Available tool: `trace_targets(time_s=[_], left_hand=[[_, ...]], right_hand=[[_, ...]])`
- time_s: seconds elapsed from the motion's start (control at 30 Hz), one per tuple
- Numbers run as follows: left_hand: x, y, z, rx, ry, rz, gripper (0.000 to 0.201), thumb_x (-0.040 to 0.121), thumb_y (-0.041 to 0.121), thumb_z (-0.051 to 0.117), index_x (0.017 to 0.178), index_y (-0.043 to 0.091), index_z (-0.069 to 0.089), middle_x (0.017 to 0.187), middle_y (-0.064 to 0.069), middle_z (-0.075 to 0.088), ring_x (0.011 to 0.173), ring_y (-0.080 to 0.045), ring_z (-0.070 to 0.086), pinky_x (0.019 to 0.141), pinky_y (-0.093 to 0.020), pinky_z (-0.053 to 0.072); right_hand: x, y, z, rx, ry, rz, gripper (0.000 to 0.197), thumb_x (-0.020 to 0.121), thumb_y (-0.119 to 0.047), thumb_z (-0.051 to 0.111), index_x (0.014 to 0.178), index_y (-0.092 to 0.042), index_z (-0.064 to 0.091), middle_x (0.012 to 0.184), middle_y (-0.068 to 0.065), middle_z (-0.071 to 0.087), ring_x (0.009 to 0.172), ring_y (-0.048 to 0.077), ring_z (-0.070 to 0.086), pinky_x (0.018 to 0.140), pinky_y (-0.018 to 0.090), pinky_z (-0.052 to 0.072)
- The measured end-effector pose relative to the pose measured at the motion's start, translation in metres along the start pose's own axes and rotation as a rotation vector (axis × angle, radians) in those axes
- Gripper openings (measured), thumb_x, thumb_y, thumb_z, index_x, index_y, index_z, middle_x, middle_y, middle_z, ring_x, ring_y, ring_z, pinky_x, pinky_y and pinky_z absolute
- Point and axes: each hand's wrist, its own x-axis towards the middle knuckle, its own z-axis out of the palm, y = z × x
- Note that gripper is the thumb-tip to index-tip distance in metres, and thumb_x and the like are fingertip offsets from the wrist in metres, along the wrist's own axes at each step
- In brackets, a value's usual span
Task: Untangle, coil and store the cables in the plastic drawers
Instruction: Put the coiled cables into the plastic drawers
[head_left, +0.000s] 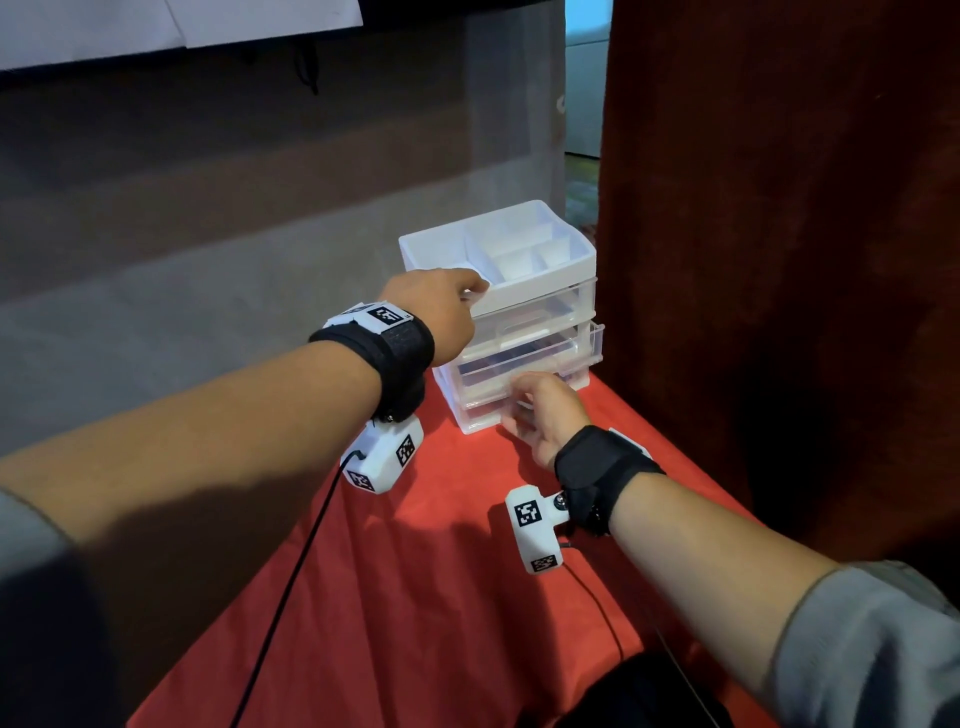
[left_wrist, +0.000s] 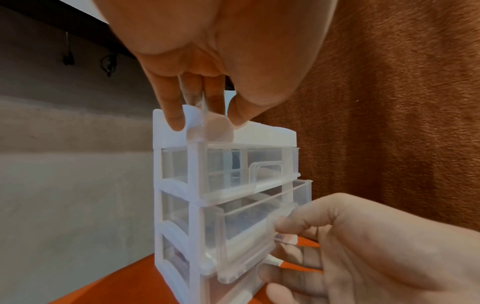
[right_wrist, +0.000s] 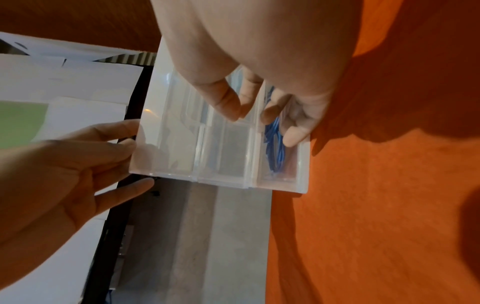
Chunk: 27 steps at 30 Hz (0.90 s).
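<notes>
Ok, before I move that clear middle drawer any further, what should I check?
1. Unit steadied: ok. The left hand rests on the top front corner of the white-framed clear plastic drawer unit.
2. Grip: ok. The right hand curls round the front of the clear middle drawer.
3. Drawer position: partly out, its front ahead of the frame.
4. Thin blue cable fully inside: cannot tell. It only shows through the plastic by the right fingers.
5. Unit upright on the red cloth: ok.
</notes>
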Motion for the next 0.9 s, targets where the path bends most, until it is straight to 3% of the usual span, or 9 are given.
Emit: trace_targets(time_s=[0.17,0.37,0.5,0.53,0.6,0.67,0.77,0.83,0.9], left_hand=[[-0.001,0.002,0.001,0.009,0.01,0.015,0.046,0.095,0.02,0.047,0.135,0.041,0.058,0.135,0.008,0.065,0.12,-0.026,0.06,0.091,-0.025,0.043],[0.001,0.001,0.007,0.009,0.0,0.019,0.043,0.097,0.023,0.046,0.135,0.041,0.057,0.136,0.002,0.062,0.117,-0.03,0.06,0.085,-0.027,0.04],[0.001,-0.003,0.01,-0.018,-0.053,0.018,0.045,0.1,0.024,0.043,0.141,0.039,0.05,0.139,-0.002,0.054,0.123,-0.034,0.055,0.093,-0.031,0.041],[0.001,-0.004,0.01,-0.027,-0.085,0.021,0.046,0.1,0.024,0.044,0.144,0.038,0.047,0.146,-0.004,0.048,0.132,-0.034,0.049,0.1,-0.033,0.039],[-0.003,-0.004,0.009,-0.075,-0.104,0.056,0.056,0.1,0.021,0.048,0.154,0.033,0.037,0.162,-0.007,0.031,0.152,-0.03,0.023,0.119,-0.036,0.026],[-0.013,-0.006,0.001,-0.181,-0.042,0.077,0.064,0.099,0.022,0.054,0.158,0.029,0.029,0.167,-0.01,0.022,0.157,-0.025,0.008,0.125,-0.037,0.015],[-0.042,-0.03,-0.02,-0.299,0.117,0.106,0.05,0.099,0.022,0.057,0.149,0.024,0.048,0.155,-0.007,0.041,0.147,-0.023,0.034,0.116,-0.024,0.023],[-0.078,-0.061,-0.036,-0.311,0.191,0.132,0.037,0.097,0.02,0.061,0.134,0.022,0.063,0.136,-0.004,0.058,0.125,-0.02,0.056,0.105,-0.021,0.035],[-0.129,-0.103,-0.053,-0.31,0.216,0.089,0.026,0.097,0.02,0.062,0.122,0.023,0.07,0.117,0.0,0.065,0.103,-0.014,0.066,0.095,-0.022,0.046]], right_hand=[[-0.024,0.005,-0.011,-0.014,0.022,0.038,0.021,0.088,-0.007,0.054,0.105,-0.016,0.061,0.086,0.002,0.057,0.079,0.017,0.059,0.073,0.034,0.056],[-0.056,0.01,-0.028,-0.021,0.057,0.047,0.018,0.088,-0.003,0.05,0.099,-0.014,0.058,0.088,0.004,0.055,0.081,0.018,0.057,0.076,0.037,0.054],[-0.07,0.012,-0.034,-0.04,0.075,0.05,0.017,0.092,-0.006,0.049,0.105,-0.013,0.056,0.086,0.003,0.055,0.074,0.016,0.056,0.07,0.035,0.054],[-0.072,0.011,-0.034,-0.047,0.078,0.051,0.016,0.093,-0.007,0.049,0.106,-0.013,0.056,0.086,0.003,0.055,0.072,0.015,0.056,0.069,0.035,0.055],[-0.075,0.01,-0.035,-0.053,0.089,0.055,0.015,0.094,-0.008,0.05,0.108,-0.012,0.056,0.085,0.004,0.055,0.069,0.015,0.056,0.065,0.034,0.055],[-0.079,0.01,-0.036,-0.057,0.102,0.069,0.013,0.094,-0.009,0.052,0.105,-0.011,0.058,0.08,0.003,0.055,0.066,0.015,0.056,0.061,0.032,0.054],[-0.088,0.017,-0.033,-0.143,0.064,0.147,0.008,0.091,-0.014,0.052,0.093,-0.012,0.06,0.069,0.002,0.057,0.062,0.016,0.056,0.057,0.028,0.049],[-0.097,0.025,-0.022,-0.265,-0.036,0.208,0.01,0.091,-0.017,0.053,0.087,-0.014,0.062,0.07,0.0,0.06,0.063,0.014,0.057,0.057,0.026,0.045],[-0.107,0.036,-0.005,-0.345,-0.144,0.242,0.013,0.096,-0.02,0.054,0.087,-0.016,0.063,0.07,-0.003,0.063,0.061,0.011,0.056,0.057,0.025,0.041]])
